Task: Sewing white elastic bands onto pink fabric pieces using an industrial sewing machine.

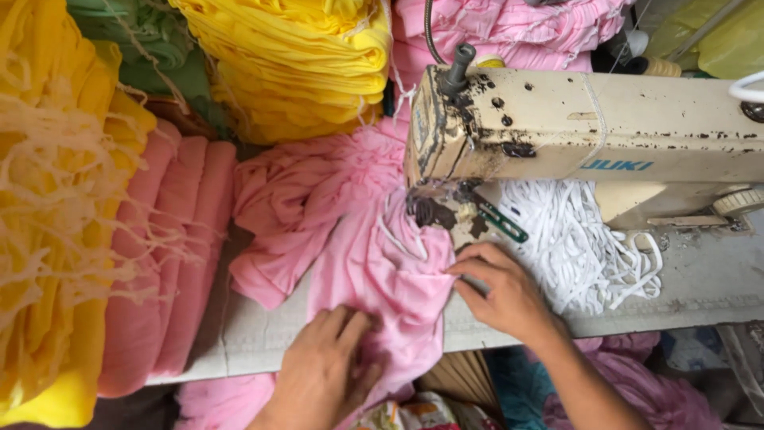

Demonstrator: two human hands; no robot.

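Note:
A gathered pink cloth [350, 223] lies across the table under the head of a worn cream sewing machine [589, 127]. My left hand [322, 370] rests flat on the near part of the pink cloth, fingers spread and pressing it down. My right hand [501, 291] pinches the cloth's right edge just in front of the needle area [434, 211]. A white elastic strip runs over the cloth toward the needle.
A tangle of white elastic band [581, 247] is heaped under the machine arm. Folded salmon-pink cloth [171, 255] and yellow cloth with frayed threads [56, 207] are stacked at left; yellow [294, 56] and pink [509, 28] piles stand behind. The table edge [239, 350] runs along the front.

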